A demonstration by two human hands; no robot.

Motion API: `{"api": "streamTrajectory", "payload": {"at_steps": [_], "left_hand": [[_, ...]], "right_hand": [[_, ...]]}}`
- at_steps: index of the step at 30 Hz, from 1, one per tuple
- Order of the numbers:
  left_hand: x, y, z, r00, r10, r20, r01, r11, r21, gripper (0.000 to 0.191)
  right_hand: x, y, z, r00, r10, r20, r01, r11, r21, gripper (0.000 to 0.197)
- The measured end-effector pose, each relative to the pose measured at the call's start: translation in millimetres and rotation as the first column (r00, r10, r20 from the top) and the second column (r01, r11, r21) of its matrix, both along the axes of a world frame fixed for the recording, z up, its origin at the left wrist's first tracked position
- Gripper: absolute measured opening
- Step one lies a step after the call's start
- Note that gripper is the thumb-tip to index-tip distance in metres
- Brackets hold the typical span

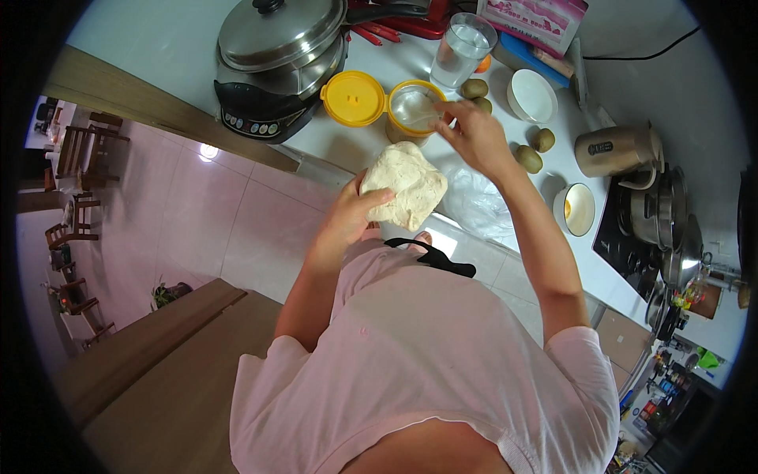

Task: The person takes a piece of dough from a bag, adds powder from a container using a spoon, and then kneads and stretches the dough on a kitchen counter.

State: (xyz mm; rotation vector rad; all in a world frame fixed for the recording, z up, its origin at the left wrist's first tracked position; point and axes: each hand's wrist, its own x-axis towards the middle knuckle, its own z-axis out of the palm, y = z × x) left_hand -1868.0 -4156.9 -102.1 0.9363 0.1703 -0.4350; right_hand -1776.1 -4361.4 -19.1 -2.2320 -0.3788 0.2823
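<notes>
My left hand (354, 207) holds a pale lump of dough (405, 185) in front of my body, near the counter's edge. Over the counter, my right hand (469, 133) is bent at the right rim of a round container with a yellow rim (414, 109). Its fingertips seem to pinch something thin and clear there, too small to name surely. The container's yellow lid (353, 99) lies open to its left. Just below my right hand is a crumpled clear plastic bag (478, 198). Behind the container stands a glass of water (463, 50).
An electric cooker with a steel lid (281, 35) stands at the back left. Several kiwifruit (529, 159), a white bowl (532, 96) and a small bowl with something yellow (577, 209) are on the right, beside a beige kettle (619, 149) and a black hob (628, 237).
</notes>
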Motion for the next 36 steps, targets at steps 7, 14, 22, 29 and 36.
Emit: {"api": "streamTrajectory", "payload": {"at_steps": [7, 14, 22, 29, 36], "left_hand": [[-8, 9, -16, 0.994, -0.005, -0.108, -0.011, 0.989, -0.145, 0.054], [4, 14, -25, 0.988, 0.035, -0.148, -0.073, 0.961, -0.265, 0.056], [8, 8, -21, 0.991, -0.003, -0.132, -0.051, 0.913, -0.405, 0.057], [9, 11, -17, 0.988, -0.008, -0.154, -0.056, 0.912, -0.407, 0.058], [13, 7, -9, 0.991, 0.019, -0.13, -0.067, 0.924, -0.376, 0.056]], "right_hand": [[52, 12, -56, 0.873, 0.253, 0.418, 0.184, 0.623, -0.76, 0.018], [49, 25, -42, 0.914, 0.161, 0.372, 0.175, 0.672, -0.72, 0.019], [35, 39, -49, 0.912, 0.14, 0.386, 0.136, 0.785, -0.604, 0.015], [40, 22, -50, 0.973, -0.058, 0.222, 0.138, 0.921, -0.364, 0.02], [44, -16, -45, 0.952, -0.304, -0.035, 0.3, 0.95, -0.081, 0.025]]}}
